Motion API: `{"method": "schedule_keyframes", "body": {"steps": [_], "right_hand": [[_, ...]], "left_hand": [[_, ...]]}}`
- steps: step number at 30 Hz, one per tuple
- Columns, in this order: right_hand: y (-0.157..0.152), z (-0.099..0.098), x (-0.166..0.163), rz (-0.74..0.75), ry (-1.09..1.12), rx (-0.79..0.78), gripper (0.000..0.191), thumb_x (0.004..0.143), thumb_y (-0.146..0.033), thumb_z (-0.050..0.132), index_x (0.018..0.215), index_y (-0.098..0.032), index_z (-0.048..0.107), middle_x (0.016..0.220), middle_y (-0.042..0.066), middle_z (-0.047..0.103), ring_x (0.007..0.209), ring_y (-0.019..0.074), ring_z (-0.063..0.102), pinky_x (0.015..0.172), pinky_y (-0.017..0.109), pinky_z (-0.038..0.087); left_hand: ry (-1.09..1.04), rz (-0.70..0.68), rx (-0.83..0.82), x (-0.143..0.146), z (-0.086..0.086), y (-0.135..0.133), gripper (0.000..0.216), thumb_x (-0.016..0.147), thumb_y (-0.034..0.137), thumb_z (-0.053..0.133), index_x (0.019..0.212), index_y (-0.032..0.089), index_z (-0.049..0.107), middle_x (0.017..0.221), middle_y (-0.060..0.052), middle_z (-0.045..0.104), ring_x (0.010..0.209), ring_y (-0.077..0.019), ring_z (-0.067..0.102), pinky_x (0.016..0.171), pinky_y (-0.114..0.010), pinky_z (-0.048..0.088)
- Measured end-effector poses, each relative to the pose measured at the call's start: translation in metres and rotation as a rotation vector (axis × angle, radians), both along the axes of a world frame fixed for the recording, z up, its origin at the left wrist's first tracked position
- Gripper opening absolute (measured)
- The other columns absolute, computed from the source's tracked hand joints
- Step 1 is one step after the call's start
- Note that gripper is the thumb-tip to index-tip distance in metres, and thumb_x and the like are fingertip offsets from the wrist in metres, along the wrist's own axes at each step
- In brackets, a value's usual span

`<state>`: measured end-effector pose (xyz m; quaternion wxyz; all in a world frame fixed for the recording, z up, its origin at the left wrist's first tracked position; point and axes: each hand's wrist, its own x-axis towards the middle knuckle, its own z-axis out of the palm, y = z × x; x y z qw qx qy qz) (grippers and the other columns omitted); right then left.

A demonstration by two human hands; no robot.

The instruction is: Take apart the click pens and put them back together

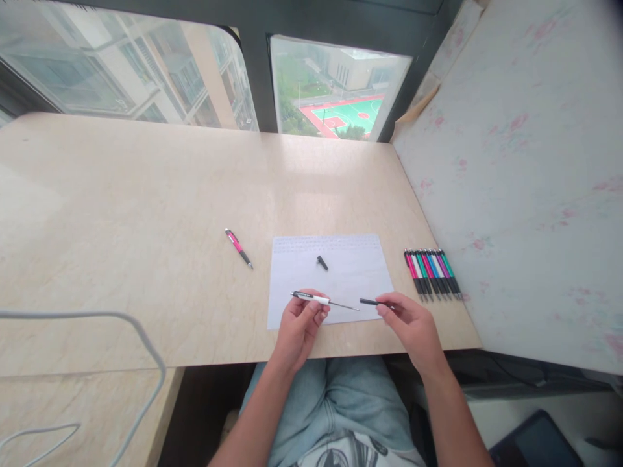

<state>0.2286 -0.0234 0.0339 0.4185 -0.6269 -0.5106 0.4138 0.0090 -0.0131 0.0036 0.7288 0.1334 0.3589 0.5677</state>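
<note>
My left hand (pixel 300 321) is closed around a white pen body (pixel 316 298) with its thin refill tip sticking out to the right. My right hand (pixel 407 319) pinches a small black pen part (pixel 368 301), held just right of the refill tip and apart from it. Both hands hover over the near edge of a white sheet of paper (pixel 335 275). A small black pen piece (pixel 322 263) lies on the sheet.
A pink pen (pixel 238 248) lies on the beige tabletop (pixel 146 214) left of the sheet. Several coloured pens (pixel 432 272) lie in a row at the right, by a floral wall. A white wire frame (pixel 97 363) sits lower left. Windows are behind.
</note>
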Motion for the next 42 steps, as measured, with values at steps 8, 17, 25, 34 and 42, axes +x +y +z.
{"method": "schedule_keyframes", "body": {"steps": [8, 17, 25, 34, 42], "right_hand": [[-0.016, 0.015, 0.000, 0.052, -0.010, 0.065, 0.012, 0.086, -0.032, 0.067, 0.092, -0.023, 0.072, 0.091, 0.005, 0.070, 0.086, 0.0198, 0.065, 0.072, 0.029, 0.056], [-0.009, 0.013, -0.020, 0.085, -0.069, 0.137, 0.011, 0.088, -0.029, 0.064, 0.091, -0.021, 0.071, 0.090, 0.006, 0.070, 0.081, 0.0190, 0.065, 0.068, 0.029, 0.054], [0.000, 0.015, -0.041, 0.135, -0.107, 0.206, 0.010, 0.088, -0.022, 0.061, 0.092, -0.022, 0.070, 0.090, 0.004, 0.071, 0.080, 0.0179, 0.066, 0.065, 0.027, 0.053], [0.002, 0.012, -0.050, 0.147, -0.122, 0.228, 0.010, 0.088, -0.021, 0.060, 0.092, -0.022, 0.069, 0.089, 0.004, 0.071, 0.079, 0.0176, 0.066, 0.065, 0.027, 0.053], [0.002, 0.012, -0.051, 0.139, -0.159, 0.240, 0.009, 0.088, -0.022, 0.061, 0.091, -0.021, 0.069, 0.089, 0.004, 0.072, 0.076, 0.0174, 0.065, 0.065, 0.028, 0.053]], "left_hand": [[0.032, 0.020, 0.014, 0.000, -0.003, 0.000, 0.018, 0.078, 0.023, 0.078, 0.093, 0.016, 0.070, 0.090, -0.005, 0.071, 0.074, -0.0093, 0.065, 0.071, -0.019, 0.053], [0.065, 0.016, 0.034, 0.000, -0.003, 0.000, 0.017, 0.078, 0.022, 0.077, 0.093, 0.016, 0.070, 0.092, -0.005, 0.071, 0.075, -0.0097, 0.066, 0.070, -0.019, 0.053], [0.087, -0.012, 0.055, 0.001, -0.001, -0.001, 0.016, 0.079, 0.021, 0.076, 0.093, 0.016, 0.070, 0.093, -0.005, 0.071, 0.077, -0.0102, 0.065, 0.072, -0.020, 0.051], [0.100, -0.020, 0.071, 0.002, 0.001, -0.001, 0.014, 0.079, 0.021, 0.076, 0.092, 0.016, 0.071, 0.093, -0.005, 0.070, 0.079, -0.0112, 0.064, 0.075, -0.022, 0.051], [0.102, -0.020, 0.074, 0.003, 0.005, -0.001, 0.014, 0.079, 0.022, 0.076, 0.090, 0.016, 0.071, 0.090, -0.005, 0.070, 0.077, -0.0106, 0.063, 0.074, -0.022, 0.050]]}}
